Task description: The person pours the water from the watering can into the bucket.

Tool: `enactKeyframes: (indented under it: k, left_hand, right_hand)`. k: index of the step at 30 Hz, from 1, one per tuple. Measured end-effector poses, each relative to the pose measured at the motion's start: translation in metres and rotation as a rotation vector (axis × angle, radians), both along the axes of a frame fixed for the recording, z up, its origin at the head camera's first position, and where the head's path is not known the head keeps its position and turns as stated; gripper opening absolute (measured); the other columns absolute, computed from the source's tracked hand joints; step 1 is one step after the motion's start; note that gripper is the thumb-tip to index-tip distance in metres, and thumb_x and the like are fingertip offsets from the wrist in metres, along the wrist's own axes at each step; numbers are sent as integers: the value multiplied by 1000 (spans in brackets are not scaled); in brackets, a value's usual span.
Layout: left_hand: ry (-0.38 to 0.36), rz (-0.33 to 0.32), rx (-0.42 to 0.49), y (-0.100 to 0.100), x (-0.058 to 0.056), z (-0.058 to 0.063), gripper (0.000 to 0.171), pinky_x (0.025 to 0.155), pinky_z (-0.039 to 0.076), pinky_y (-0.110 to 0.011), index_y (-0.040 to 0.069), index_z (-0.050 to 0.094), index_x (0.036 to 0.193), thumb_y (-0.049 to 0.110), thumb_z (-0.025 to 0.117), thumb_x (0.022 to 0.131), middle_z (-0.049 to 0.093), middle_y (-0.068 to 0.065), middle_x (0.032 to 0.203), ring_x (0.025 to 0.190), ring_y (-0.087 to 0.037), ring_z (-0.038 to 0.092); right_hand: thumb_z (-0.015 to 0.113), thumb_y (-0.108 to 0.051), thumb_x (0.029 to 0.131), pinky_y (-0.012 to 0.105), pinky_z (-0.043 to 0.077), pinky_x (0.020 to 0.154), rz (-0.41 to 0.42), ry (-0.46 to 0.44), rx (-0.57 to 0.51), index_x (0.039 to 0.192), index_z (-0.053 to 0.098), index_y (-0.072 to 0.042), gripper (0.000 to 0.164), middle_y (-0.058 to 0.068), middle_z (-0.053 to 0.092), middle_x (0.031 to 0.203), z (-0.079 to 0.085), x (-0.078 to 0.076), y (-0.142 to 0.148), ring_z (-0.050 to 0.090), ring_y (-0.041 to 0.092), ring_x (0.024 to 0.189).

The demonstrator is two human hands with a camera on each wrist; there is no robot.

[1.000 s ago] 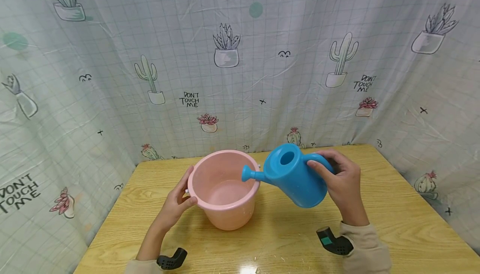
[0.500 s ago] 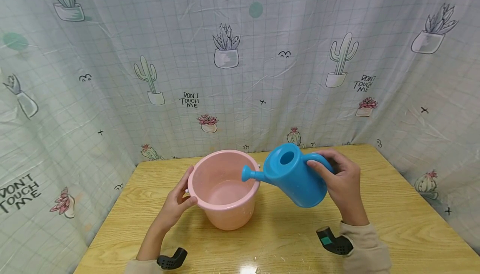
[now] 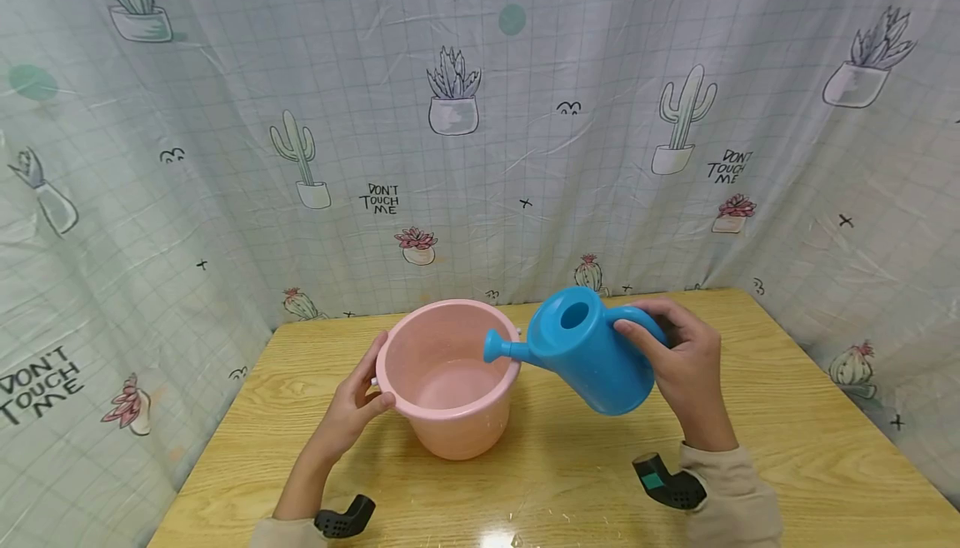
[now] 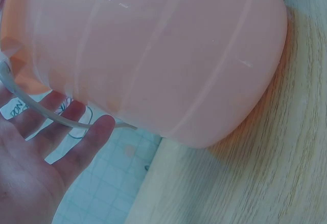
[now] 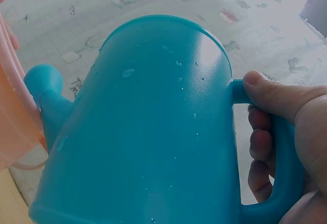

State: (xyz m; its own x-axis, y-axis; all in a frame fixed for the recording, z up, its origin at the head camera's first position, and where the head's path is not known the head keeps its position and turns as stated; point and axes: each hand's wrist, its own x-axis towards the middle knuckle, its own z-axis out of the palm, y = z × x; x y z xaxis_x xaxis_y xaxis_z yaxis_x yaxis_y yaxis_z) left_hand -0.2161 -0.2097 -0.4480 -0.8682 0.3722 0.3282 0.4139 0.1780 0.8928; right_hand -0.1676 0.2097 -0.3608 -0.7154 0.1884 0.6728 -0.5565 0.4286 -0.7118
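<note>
A pink bucket [image 3: 457, 427] with a thin wire handle [image 4: 66, 121] stands on the wooden table. My left hand [image 3: 352, 415] rests against its left side, thumb on the rim and fingers spread along the outside; in the left wrist view the fingers are extended with the palm away from the wall. My right hand [image 3: 678, 348] grips the handle of a blue watering can [image 3: 592, 356], held up and tilted toward the bucket. Its spout head reaches over the bucket's right rim. Water drops dot the can's side [image 5: 153, 111] in the right wrist view.
The wooden table [image 3: 787, 431] meets a curtain [image 3: 480, 165] printed with potted cacti at the back and on both sides. Small wet spots and a light reflection [image 3: 497, 538] show at the table's near edge.
</note>
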Motion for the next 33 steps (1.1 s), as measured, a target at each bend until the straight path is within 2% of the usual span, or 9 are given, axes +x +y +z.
enactKeyframes:
  k: [11, 16, 33]
  left_hand:
    - [10, 0, -4, -1, -2, -2, 78, 92, 49, -21, 26, 17, 156, 11, 61, 94, 21, -12, 161, 128, -11, 46]
    - [13, -2, -4, -1, -2, -2, 77, 92, 49, -21, 26, 16, 156, 11, 61, 95, 20, -12, 161, 130, -9, 45]
    - [19, -1, -17, -1, -1, -1, 77, 92, 49, -21, 26, 16, 156, 10, 60, 95, 20, -11, 161, 128, -6, 45]
  right_hand:
    - [71, 2, 84, 11, 49, 82, -9, 6, -14, 105, 68, 5, 22, -25, 64, 95, 1, 1, -2, 64, -3, 86]
    - [71, 6, 82, 11, 50, 80, -1, 11, -56, 103, 69, 3, 22, -20, 66, 93, 3, 2, -5, 65, -1, 85]
    - [71, 6, 82, 11, 50, 81, -3, 17, -46, 104, 68, 5, 22, -21, 65, 94, 2, 2, -6, 65, -1, 86]
